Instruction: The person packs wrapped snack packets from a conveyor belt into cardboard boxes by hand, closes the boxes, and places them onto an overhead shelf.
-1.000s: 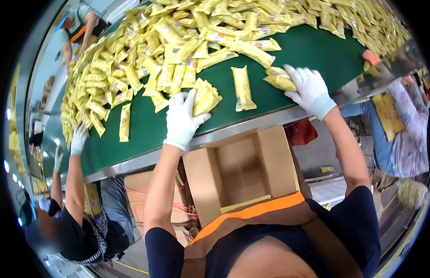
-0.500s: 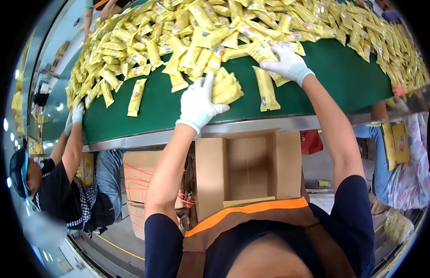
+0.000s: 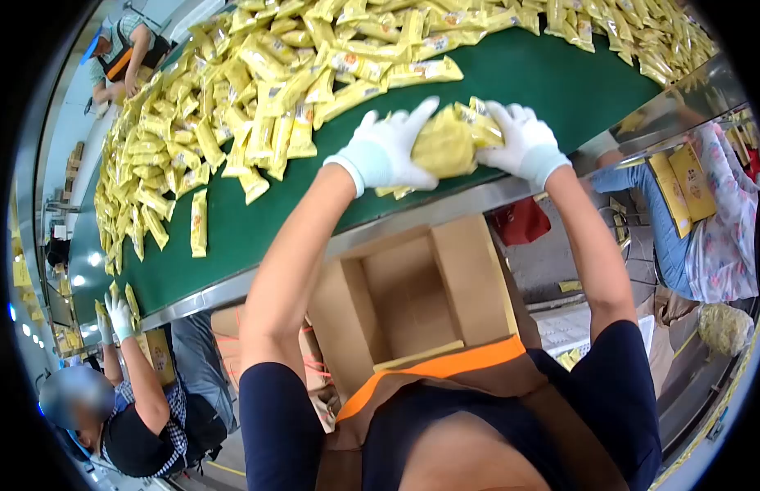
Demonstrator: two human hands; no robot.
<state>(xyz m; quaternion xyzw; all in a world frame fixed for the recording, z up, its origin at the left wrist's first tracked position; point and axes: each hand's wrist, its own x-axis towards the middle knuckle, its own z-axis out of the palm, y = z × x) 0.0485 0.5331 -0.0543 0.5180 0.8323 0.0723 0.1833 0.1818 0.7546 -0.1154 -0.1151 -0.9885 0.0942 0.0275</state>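
Note:
My left hand (image 3: 388, 149), in a white glove, presses against the left side of a bunch of yellow snack packets (image 3: 445, 146) near the front edge of the green conveyor belt (image 3: 552, 86). The bunch is squeezed from the right by my gloved right hand (image 3: 523, 141), its fingers around the end packets. How many packets are in the bunch cannot be made out. Just below the belt's metal edge stands an open cardboard box (image 3: 408, 299), its inside showing and its flaps spread.
A large heap of yellow packets (image 3: 257, 90) covers the belt's far side and left. One loose packet (image 3: 199, 222) lies near the front. A co-worker (image 3: 134, 401) handles packets at left; another person (image 3: 134, 49) is beyond. A red bag (image 3: 520, 221) hangs beside the box.
Both hands have come together around the bunch, closing in from either side. My view has turned, so the belt slants more. The co-worker at left now lifts packets.

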